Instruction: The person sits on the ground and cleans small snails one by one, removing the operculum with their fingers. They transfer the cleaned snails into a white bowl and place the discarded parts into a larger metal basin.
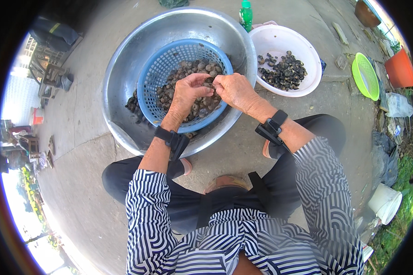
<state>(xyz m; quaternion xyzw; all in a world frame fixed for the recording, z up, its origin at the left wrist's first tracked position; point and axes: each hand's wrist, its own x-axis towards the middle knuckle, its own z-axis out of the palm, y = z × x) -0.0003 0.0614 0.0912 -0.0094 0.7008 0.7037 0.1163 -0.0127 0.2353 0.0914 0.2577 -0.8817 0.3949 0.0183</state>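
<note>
Over a blue plastic colander (148, 98), my left hand (189, 91) pinches a dark snail (209, 80) between thumb and fingers. The thumb and fingertips of my right hand (236, 92) close at the snail's right side; whether they also hold a small tool is hidden. Below both hands, a heap of brownish snails (179, 74) lies in the colander. The colander rests inside a wide metal basin (124, 62), where more dark snails or shells (135, 107) lie beside its left wall.
A whitish plastic basin (272, 37) holding a pile of dark pieces (287, 72) stands to the right. Behind it is a green bottle (246, 16). Farther right are a lime-green basket (357, 74), an orange bucket (401, 68) and a white bucket (383, 202). My knees flank the metal basin's near side.
</note>
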